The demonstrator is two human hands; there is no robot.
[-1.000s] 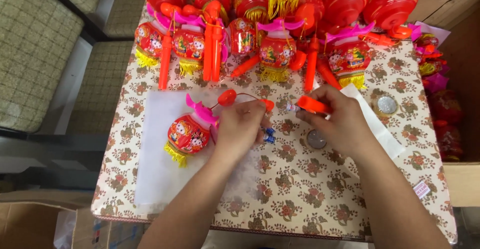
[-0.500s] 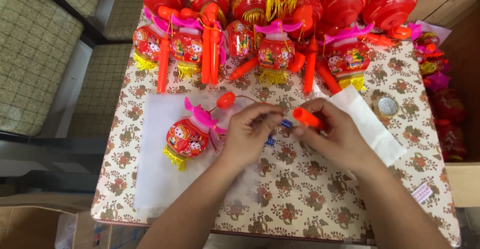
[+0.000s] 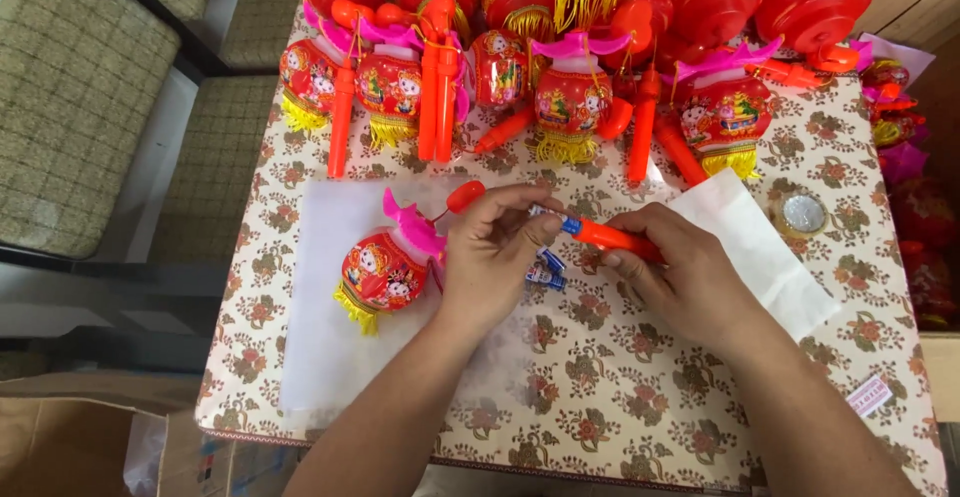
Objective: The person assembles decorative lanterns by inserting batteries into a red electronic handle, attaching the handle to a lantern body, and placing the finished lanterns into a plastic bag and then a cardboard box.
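**Orange handle held in both hands**

My right hand (image 3: 680, 277) grips the orange handle (image 3: 612, 238) at desk (image 3: 600, 427) centre. My left hand (image 3: 495, 247) pinches its blue tip, fingers narrow. The small lantern (image 3: 382, 269) lies at nine o'clock of my left hand, just beside it. Two small batteries (image 3: 545, 269) lie under the handle. More lanterns (image 3: 570, 97) crowd twelve o'clock.

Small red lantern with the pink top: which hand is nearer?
Left. The left hand sits right beside the small red lantern, on its right; the right hand is farther right, holding the orange handle.
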